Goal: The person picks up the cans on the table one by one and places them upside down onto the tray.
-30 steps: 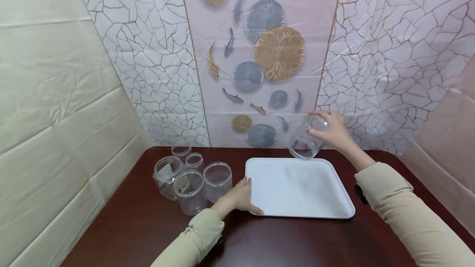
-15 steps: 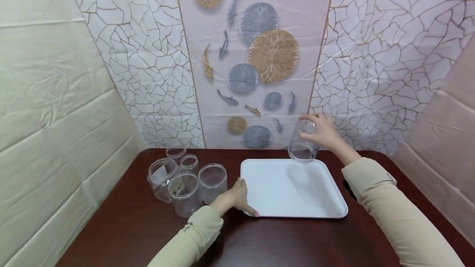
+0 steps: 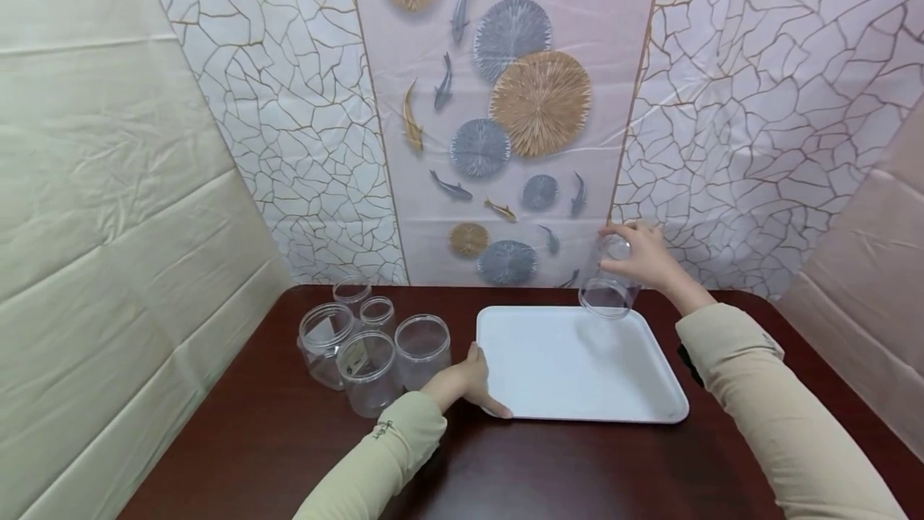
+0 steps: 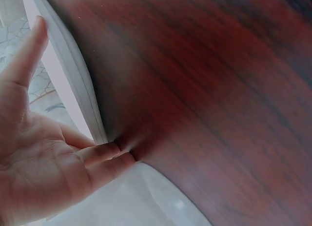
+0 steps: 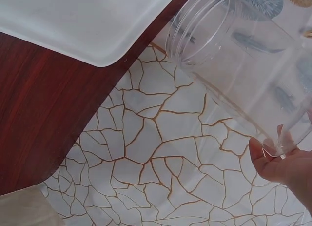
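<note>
The clear jar (image 5: 239, 65) hangs mouth-down near the far right edge of the white tray (image 3: 563, 367); the right grip (image 3: 645, 257) pinches its base end—leaving the mouth free. The left grip (image 3: 471, 379), fingers extended, touches the tray's near-left corner—probably steadying it. Five jars (image 3: 370, 383) stand leftward on the bench (image 3: 541, 472).

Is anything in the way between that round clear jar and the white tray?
No, nothing visible. The right hand holds the round clear plastic jar mouth-down by the far edge of the white rectangular tray; the other clear jars stand off to the left.
</note>
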`<state>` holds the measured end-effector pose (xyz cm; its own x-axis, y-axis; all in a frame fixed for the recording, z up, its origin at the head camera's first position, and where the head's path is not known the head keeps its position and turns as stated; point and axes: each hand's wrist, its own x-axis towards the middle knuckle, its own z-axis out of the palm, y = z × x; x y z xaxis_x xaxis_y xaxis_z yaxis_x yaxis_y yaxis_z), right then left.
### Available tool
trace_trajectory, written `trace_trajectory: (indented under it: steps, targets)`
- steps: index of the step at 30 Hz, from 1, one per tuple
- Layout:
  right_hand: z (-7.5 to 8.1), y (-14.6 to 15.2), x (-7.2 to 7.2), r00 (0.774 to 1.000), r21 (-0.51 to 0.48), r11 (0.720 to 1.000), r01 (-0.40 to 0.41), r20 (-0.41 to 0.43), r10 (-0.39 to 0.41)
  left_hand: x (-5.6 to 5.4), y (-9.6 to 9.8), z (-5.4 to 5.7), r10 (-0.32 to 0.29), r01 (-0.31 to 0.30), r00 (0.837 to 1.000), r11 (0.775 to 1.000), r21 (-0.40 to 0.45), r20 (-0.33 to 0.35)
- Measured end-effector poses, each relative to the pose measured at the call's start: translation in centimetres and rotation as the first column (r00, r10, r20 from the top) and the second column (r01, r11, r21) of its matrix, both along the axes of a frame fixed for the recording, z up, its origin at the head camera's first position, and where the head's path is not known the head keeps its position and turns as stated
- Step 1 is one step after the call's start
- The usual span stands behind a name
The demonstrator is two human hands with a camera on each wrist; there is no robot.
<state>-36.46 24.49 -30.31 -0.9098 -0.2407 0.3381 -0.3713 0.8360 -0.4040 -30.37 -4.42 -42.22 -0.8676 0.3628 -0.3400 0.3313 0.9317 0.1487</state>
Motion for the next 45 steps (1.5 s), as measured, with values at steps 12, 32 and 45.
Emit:
trace_trajectory:
  steps: [12,32,45]
  targets:
    - [-0.2,-0.1,0.1,0.999,0.047,0.999,0.009,0.051,-0.012,-0.1,-0.1,0.7,0.026,-0.026,1.0,0.999,-0.028,-0.005]
    - [-2.2,1.0,-0.1,0.996,0.058,0.997,0.044,0.08,-0.049,0.2,0.1,0.7,0.052,-0.052,0.999,0.999,0.001,0.013]
    - [-3.5,1.0,-0.1,0.99,0.053,0.992,0.115,0.078,-0.119,0.2,0.0,0.2,0.057,-0.058,0.998,0.998,0.033,0.022]
